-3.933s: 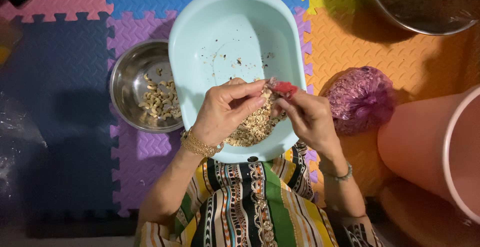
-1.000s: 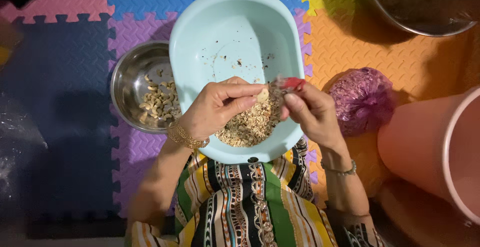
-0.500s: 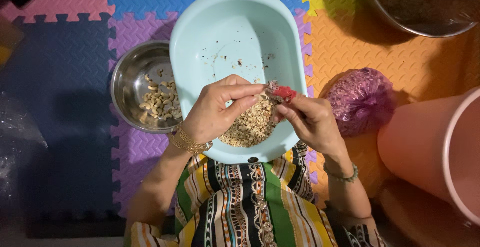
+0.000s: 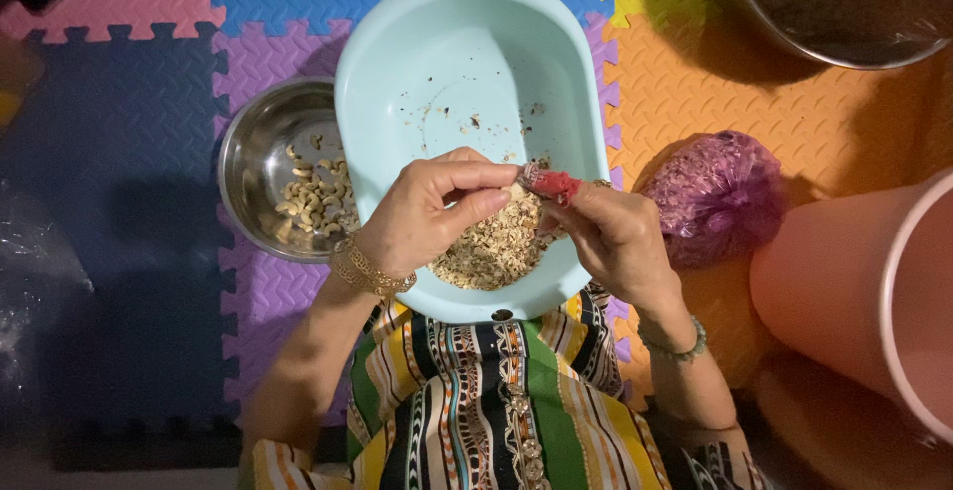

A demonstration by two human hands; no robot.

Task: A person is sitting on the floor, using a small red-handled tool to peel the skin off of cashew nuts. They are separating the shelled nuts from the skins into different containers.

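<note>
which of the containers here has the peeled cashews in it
The small steel bowl left of the light blue basin. It holds pale whole cashews; the basin holds a heap of brownish bits.

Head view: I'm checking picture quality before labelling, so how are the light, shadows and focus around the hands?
Head view: even, warm light; the left hand and right hand over the light blue basin look sharp. Dark shadow covers the blue mat at left; mild glare on the steel bowl. The plastic sheet at the left edge is dim and soft.
</note>
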